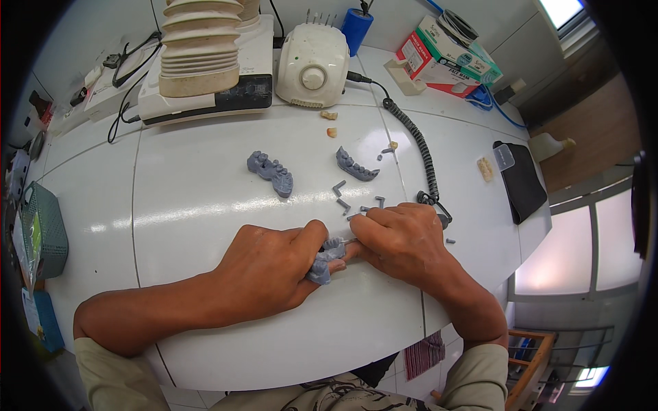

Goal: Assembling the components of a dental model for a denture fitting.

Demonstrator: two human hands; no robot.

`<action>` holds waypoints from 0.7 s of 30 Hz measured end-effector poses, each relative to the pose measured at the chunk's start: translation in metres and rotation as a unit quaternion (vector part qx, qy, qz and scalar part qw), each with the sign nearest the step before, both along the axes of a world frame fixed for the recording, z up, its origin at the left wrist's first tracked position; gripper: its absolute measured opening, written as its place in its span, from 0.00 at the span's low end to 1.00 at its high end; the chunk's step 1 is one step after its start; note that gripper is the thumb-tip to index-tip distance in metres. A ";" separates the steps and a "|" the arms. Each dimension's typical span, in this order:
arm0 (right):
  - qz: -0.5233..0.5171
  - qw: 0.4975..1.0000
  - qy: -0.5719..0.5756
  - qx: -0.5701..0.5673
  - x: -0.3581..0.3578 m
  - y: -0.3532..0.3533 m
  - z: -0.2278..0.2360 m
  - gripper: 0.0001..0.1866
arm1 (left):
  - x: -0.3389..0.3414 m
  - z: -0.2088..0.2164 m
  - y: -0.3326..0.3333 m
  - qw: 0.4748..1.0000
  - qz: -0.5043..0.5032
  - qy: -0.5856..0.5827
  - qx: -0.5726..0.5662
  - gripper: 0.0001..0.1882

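Note:
Near the front middle of the white table, my left hand is closed around a grey dental model, its teeth turned up. My right hand grips a rotary handpiece; its back end shows behind the knuckles, and its thin metal tip meets the model's right side. A black coiled cord runs from the handpiece to a cream control unit. Beyond my hands lie two more grey dental models, a wider one and a curved one. Several small grey bent rods are scattered close to my right hand.
A white machine with a ribbed beige hose stands at the back left. Glove boxes and a blue cylinder are at the back right. Tooth-coloured pieces, a black pouch and a green basket also sit around.

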State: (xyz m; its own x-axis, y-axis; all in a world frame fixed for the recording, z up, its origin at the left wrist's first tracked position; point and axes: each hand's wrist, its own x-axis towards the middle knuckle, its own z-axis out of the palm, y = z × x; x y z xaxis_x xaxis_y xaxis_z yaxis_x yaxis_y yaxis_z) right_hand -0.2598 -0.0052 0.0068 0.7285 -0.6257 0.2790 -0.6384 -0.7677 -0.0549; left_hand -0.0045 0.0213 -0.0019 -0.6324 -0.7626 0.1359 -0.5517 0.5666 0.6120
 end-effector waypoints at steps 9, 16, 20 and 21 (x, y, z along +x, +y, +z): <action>-0.009 1.000 -0.002 0.002 0.001 0.001 0.000 0.20 | 0.000 0.001 -0.001 1.000 0.001 0.007 0.005 0.18; -0.005 1.000 0.005 0.007 0.001 0.001 0.002 0.20 | 0.000 -0.002 0.000 1.000 0.001 0.012 -0.008 0.18; -0.003 1.000 0.011 0.010 0.001 0.002 0.003 0.20 | 0.000 -0.003 0.000 1.000 0.001 0.005 -0.009 0.17; -0.002 1.000 0.011 0.011 0.001 0.001 0.002 0.20 | 0.000 -0.002 0.000 1.000 0.000 0.005 -0.006 0.17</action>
State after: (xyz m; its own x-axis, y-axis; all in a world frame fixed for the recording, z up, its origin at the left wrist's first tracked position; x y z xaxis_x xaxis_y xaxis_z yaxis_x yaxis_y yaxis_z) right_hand -0.2593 -0.0038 0.0093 0.7319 -0.6343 0.2491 -0.6426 -0.7641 -0.0577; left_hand -0.0042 0.0213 -0.0042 -0.6305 -0.7611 0.1523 -0.5453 0.5739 0.6109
